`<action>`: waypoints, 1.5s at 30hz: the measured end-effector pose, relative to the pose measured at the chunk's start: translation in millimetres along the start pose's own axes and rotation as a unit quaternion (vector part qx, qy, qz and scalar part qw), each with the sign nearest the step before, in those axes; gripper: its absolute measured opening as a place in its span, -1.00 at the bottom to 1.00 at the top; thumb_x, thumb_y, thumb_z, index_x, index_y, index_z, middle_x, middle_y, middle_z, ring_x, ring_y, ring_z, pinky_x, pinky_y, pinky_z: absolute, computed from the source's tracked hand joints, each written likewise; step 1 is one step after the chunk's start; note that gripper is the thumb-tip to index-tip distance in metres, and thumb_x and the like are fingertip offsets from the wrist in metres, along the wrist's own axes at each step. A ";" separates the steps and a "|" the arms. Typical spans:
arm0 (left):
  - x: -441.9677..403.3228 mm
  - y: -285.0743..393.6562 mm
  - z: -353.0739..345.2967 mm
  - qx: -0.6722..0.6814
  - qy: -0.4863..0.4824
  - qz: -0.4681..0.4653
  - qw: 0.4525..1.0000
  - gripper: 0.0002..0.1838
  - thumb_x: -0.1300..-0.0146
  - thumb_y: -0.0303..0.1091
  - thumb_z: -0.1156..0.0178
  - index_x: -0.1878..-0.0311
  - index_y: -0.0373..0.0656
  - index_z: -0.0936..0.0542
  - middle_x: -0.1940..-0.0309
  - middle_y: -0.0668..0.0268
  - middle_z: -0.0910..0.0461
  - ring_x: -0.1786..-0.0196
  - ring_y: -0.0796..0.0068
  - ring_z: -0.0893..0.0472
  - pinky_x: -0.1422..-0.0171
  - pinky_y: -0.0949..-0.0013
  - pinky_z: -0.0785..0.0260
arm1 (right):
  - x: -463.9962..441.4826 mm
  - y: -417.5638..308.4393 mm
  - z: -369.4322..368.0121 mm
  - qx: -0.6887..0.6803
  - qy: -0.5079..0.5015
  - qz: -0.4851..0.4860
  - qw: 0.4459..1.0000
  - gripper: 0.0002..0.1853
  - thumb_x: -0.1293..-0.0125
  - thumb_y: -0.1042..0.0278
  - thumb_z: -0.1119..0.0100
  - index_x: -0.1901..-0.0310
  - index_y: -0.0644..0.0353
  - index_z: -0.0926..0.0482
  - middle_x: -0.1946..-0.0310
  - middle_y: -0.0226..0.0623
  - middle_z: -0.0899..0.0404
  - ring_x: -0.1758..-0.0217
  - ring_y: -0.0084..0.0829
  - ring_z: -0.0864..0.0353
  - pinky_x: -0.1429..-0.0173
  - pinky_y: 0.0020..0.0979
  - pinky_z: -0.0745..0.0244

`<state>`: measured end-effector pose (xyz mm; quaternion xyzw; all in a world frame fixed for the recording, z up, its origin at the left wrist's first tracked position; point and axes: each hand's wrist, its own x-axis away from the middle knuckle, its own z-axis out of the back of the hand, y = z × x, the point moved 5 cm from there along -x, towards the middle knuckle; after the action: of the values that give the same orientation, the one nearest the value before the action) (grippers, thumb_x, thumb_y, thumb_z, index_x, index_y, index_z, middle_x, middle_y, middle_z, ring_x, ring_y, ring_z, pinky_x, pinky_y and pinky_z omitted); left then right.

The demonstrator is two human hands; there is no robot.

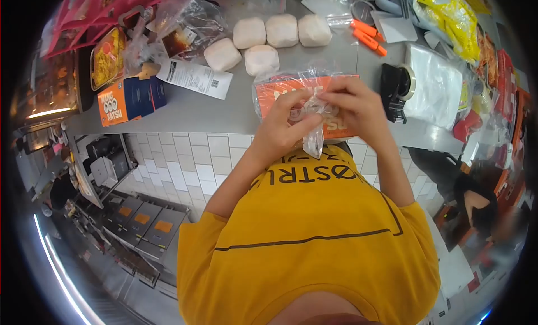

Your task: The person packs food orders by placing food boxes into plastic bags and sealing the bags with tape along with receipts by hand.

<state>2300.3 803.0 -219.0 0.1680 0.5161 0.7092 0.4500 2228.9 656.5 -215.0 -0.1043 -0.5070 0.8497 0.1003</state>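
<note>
Both hands meet over an orange and blue box [274, 89] wrapped in a clear plastic bag [315, 143] at the counter's near edge. My left hand [288, 120] has its fingers closed round the gathered plastic. From the other side my right hand [358, 106] pinches the same bunched plastic, fingertips nearly touching those of the left. The loose end of the bag hangs down toward my shirt.
Several whitish rounded packs [282, 30] lie beyond the box. Left are a receipt [196, 78], another box [131, 100] and a food tray [107, 58]. Right are orange markers [368, 38], a tape dispenser [393, 92] and plastic bags [434, 84]. A person [476, 201] is at lower right.
</note>
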 end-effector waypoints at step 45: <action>-70.2 -3.9 -22.4 -0.095 -0.313 0.276 0.904 -0.76 -0.17 -0.43 -0.04 0.18 -0.38 -0.56 0.54 0.19 -0.57 0.47 0.37 -0.54 0.34 0.38 -0.36 | 26.5 -1.5 -8.4 0.061 0.083 -0.021 0.994 -0.91 0.15 0.46 -0.29 0.54 0.15 -0.57 0.64 -0.40 -0.51 0.50 -0.42 -0.49 0.39 -0.45 -0.41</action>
<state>2324.2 733.3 -215.8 0.4732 0.2117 0.7619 0.3883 2206.0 671.6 -219.6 -0.1577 -0.4462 0.8652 0.1656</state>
